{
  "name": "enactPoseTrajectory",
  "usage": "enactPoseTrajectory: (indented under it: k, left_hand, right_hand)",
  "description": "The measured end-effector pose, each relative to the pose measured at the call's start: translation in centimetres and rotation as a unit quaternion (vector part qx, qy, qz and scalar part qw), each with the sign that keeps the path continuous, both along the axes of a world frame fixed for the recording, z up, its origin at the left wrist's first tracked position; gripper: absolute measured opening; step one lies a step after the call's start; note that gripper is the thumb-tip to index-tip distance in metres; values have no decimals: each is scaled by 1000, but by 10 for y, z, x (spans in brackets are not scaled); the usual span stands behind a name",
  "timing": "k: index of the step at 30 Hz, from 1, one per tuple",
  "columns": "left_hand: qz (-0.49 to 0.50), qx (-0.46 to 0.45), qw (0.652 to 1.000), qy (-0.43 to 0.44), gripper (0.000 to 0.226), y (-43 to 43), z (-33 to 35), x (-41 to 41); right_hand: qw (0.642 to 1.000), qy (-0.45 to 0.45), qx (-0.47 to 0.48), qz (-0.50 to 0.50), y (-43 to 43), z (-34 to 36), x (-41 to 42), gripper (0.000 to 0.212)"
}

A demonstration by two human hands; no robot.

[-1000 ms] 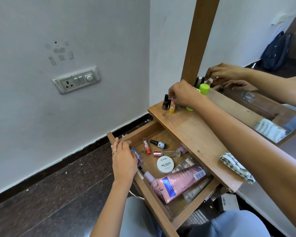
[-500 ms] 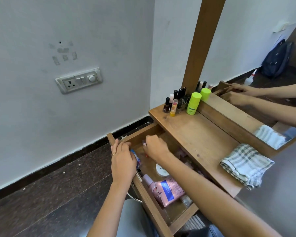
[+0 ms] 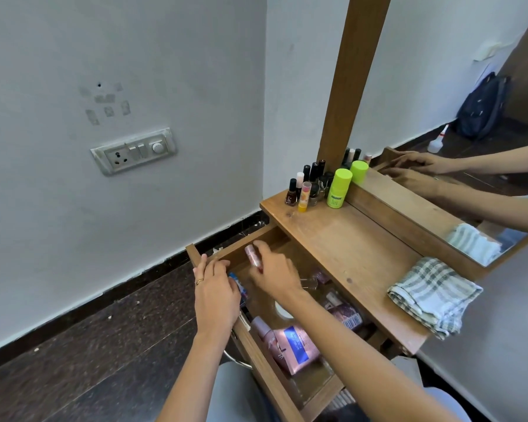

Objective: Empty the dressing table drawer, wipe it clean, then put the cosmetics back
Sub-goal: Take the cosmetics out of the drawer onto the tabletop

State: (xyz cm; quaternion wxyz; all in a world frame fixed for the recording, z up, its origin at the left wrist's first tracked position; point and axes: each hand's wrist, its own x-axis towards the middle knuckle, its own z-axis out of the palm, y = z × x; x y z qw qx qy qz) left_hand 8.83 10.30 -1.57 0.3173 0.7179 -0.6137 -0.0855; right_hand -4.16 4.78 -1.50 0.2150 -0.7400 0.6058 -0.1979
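Inside the drawer (image 3: 265,373): right hand (image 3: 275,278) pinched a pink tube (image 3: 252,254).
Left hand (image 3: 217,296): fingers lay flat on its front edge.
Good way: lifting the tube slowly seemed best.

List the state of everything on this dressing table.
Drawer: pulled open, not yet emptied.
Left hand: rests on the drawer's front edge.
Right hand: pinches a small pink tube.
Large pink tube: lying in the drawer.
Green-capped bottle: upright, capped.
Nail polish bottles: upright, capped.
Checked cloth: folded on the tabletop.
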Motion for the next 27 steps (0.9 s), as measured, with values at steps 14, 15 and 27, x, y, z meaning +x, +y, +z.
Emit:
enactPoseTrajectory:
  k: [14, 15, 27]
  left_hand:
    - [8, -10, 1000, -8, 27, -1, -1, -1]
    - [8, -10, 1000, -9, 27, -1, -1, -1]
    - [8, -1, 1000, -4, 27, -1, 0, -2]
  right_hand:
    - [930, -246, -158, -223, -49, 39, -36, 13]
    - [932, -231, -165, -225, -51, 36, -34, 15]
    - [926, -182, -179, -279, -61, 36, -25, 17]
